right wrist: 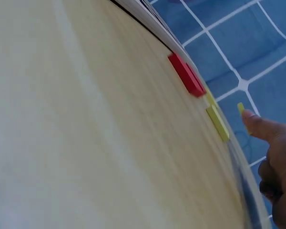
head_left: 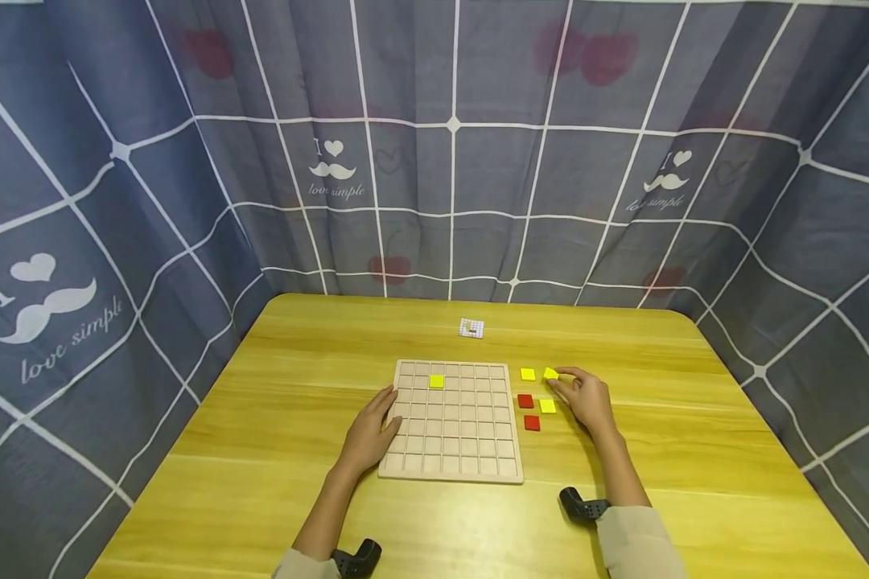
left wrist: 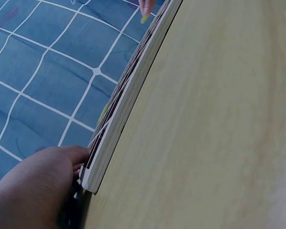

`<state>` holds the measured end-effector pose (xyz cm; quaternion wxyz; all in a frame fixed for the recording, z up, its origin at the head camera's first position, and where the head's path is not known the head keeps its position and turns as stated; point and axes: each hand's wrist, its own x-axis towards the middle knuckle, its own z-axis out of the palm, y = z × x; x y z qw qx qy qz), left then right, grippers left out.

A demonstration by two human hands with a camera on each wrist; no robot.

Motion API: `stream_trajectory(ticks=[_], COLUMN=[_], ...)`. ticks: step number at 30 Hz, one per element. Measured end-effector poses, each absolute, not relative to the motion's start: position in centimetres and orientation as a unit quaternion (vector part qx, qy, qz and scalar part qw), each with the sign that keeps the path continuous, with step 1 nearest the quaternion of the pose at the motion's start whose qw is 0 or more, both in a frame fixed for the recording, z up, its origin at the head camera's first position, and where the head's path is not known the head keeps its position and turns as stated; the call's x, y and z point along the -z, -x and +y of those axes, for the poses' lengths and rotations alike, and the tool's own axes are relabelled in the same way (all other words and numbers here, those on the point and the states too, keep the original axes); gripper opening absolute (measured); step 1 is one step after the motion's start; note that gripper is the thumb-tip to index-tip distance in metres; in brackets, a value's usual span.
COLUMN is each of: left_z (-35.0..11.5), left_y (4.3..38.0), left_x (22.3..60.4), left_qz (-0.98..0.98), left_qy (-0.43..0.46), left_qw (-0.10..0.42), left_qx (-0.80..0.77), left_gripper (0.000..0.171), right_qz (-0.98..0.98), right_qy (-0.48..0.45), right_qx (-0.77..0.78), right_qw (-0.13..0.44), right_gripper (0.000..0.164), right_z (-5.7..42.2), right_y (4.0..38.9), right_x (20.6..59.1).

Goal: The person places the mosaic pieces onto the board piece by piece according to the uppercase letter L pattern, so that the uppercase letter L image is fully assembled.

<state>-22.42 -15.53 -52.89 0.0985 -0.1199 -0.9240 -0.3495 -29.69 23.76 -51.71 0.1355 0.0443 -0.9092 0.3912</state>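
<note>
A pale wooden grid board lies on the table, with one yellow square tile in a cell of its upper left part. My left hand rests on the board's left edge, thumb and fingertips lying over the rim. Right of the board, my right hand pinches another yellow tile between thumb and fingers; in the right wrist view this tile shows raised off the tabletop. Near that hand lie two loose yellow tiles and two red tiles.
A small card with a printed grid lies behind the board. The wooden table is bordered by a grey-blue curtain at the back and sides. Black devices are strapped to both wrists.
</note>
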Motion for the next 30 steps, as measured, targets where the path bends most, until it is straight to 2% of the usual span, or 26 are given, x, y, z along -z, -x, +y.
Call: stream_trajectory(ticks=[13,30], left_z=[-15.5,-15.4], left_y=[22.3,22.5], left_x=[53.0,53.0], left_qz=[-0.920,-0.921], left_qy=[0.125,0.116], left_qw=[0.107,0.098], left_qx=[0.357,0.360], left_gripper=[0.050,0.050], right_qz=[-0.884,-0.876], right_qy=[-0.095,-0.202], right_qx=[-0.418,-0.408], right_qw=[0.187,0.157], right_gripper=[0.032,0.029], right_z=[18.2,9.3], right_y=[29.0,28.9], right_x=[48.4,49.8])
